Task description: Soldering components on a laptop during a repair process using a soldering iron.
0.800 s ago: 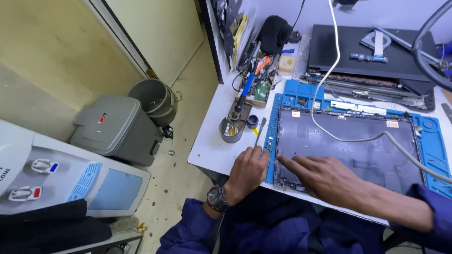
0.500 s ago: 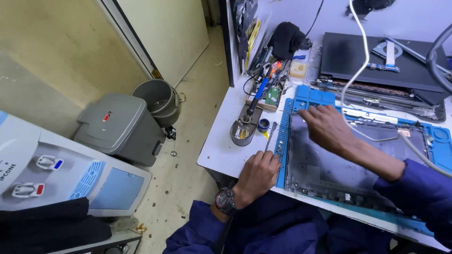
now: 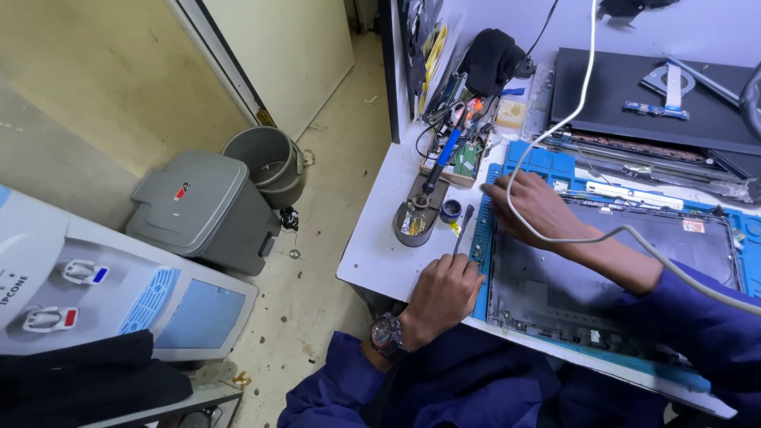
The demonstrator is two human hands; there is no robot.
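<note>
Head view shows your left hand [image 3: 446, 292] closed around a slim dark-handled screwdriver [image 3: 462, 230] at 9 o'clock of the grey laptop shell [image 3: 610, 269] on the blue mat [image 3: 547, 162]; steady that shell with your empty, flat right hand [image 3: 533, 208].

Two bare hands are at the bench: one left hand [image 3: 444, 295] and one right hand [image 3: 533, 208]. On the bench lie one blue work mat [image 3: 547, 162], one dark laptop shell [image 3: 602, 277], one screwdriver [image 3: 462, 228] and one white cable [image 3: 583, 87]. On the floor stand two grey bins: one lidded bin [image 3: 202, 210] and one open round bin [image 3: 268, 162]; one wristwatch [image 3: 386, 334] is worn.
</note>
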